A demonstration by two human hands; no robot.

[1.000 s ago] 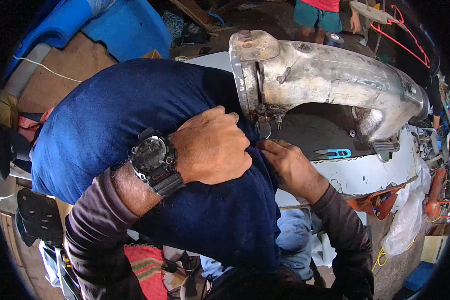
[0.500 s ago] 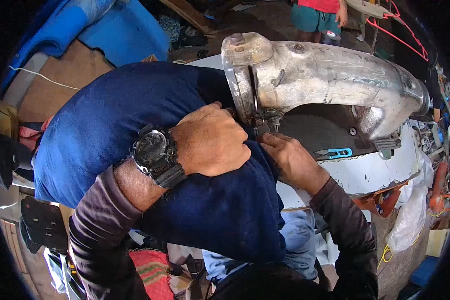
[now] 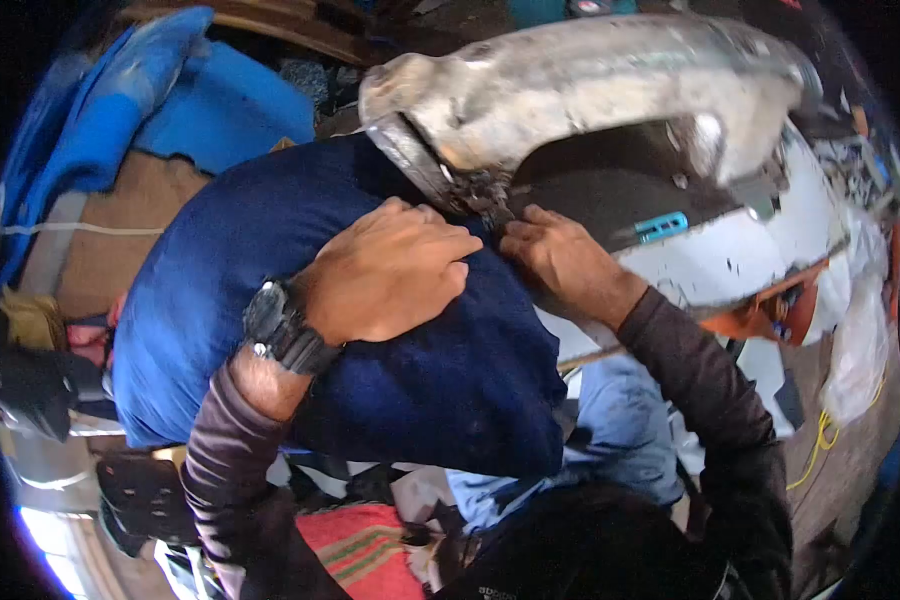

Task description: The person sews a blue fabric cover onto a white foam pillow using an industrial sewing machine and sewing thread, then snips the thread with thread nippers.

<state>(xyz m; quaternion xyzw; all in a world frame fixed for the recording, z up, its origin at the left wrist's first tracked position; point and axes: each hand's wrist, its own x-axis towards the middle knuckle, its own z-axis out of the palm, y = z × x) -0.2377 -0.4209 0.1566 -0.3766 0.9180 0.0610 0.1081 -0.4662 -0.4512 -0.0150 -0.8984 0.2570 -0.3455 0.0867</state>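
Observation:
A large, stuffed dark blue cushion (image 3: 210,290) lies across my lap and against the sewing machine (image 3: 610,85), whose worn metal arm arches over the bed. My left hand (image 3: 385,275), with a black watch on its wrist, grips the cushion's fabric left of the needle area, its fingers curled under. Close by on the right, my right hand (image 3: 565,260) pinches the cushion's edge just below the presser foot (image 3: 490,200). The needle itself is blurred. On the machine's bed, right of my right hand, lies a pair of blue thread snips (image 3: 660,227).
The white tabletop (image 3: 710,265) has a chipped edge. Blue foam-like sheets (image 3: 220,105) stand at the upper left. A clear plastic bag (image 3: 860,350) hangs at the right, above a yellow cord (image 3: 820,450). Red striped cloth (image 3: 355,545) lies below the cushion.
My view has shifted, so the machine appears higher and further left. Both hands remain on the cushion; the left hand's index finger now extends more toward the right hand.

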